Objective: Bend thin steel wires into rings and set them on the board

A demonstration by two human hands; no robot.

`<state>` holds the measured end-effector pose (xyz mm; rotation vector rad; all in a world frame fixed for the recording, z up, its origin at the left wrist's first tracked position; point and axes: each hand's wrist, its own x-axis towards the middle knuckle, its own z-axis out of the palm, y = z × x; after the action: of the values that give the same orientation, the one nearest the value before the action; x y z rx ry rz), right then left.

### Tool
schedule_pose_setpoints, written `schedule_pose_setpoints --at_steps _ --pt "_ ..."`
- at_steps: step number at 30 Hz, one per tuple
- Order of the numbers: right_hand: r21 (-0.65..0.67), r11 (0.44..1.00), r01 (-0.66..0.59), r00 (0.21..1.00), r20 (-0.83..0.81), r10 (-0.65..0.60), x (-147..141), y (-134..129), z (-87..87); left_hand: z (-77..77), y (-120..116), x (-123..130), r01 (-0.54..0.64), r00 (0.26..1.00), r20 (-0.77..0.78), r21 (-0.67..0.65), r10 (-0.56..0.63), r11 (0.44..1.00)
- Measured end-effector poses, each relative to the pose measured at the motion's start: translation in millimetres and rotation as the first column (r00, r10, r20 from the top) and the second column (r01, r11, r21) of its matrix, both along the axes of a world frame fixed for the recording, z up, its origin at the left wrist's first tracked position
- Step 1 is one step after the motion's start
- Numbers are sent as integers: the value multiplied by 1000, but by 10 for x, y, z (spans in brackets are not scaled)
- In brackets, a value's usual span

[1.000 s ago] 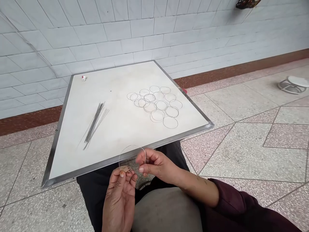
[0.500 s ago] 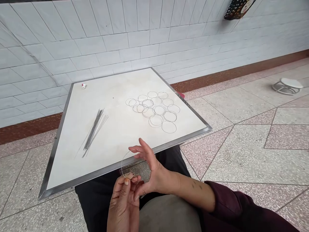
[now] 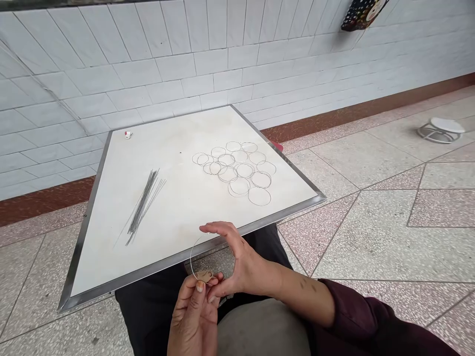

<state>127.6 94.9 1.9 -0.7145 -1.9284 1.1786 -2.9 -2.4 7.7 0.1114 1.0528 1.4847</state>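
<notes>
My left hand (image 3: 195, 309) is closed at the bottom centre, its thumb pressing a thin wire ring (image 3: 191, 257) against the fingers. A small brown piece (image 3: 203, 276) shows at its fingertips beside the wire. My right hand (image 3: 237, 262) curves around the ring's right side, fingers at the top and thumb low near the left fingers; it seems to touch the wire. Both hands are in front of the table's near edge. Several overlapping wire rings (image 3: 259, 196) lie on the right of the white table (image 3: 178, 198). A bundle of straight wires (image 3: 143, 205) lies on its left.
A small white and red object (image 3: 128, 135) sits at the table's far left corner. The metal edging (image 3: 148, 273) runs close in front of the hands. Behind stands a tiled wall (image 3: 185, 64); a white stool (image 3: 441, 129) is far right on the floor.
My right hand's fingers have come closer together and curve over the ring's top. Both hands appear slightly lower and further right, and more of the brown piece shows.
</notes>
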Motion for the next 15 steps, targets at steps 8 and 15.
schedule_pose_setpoints --at_steps 8,15 --pt "115 993 26 998 -60 -19 18 -13 13 22 -41 0 76 995 -63 50 -72 996" --pt "121 993 12 999 -49 -6 37 -15 35 19 -48 17 92 990 -113 38 -87 995"
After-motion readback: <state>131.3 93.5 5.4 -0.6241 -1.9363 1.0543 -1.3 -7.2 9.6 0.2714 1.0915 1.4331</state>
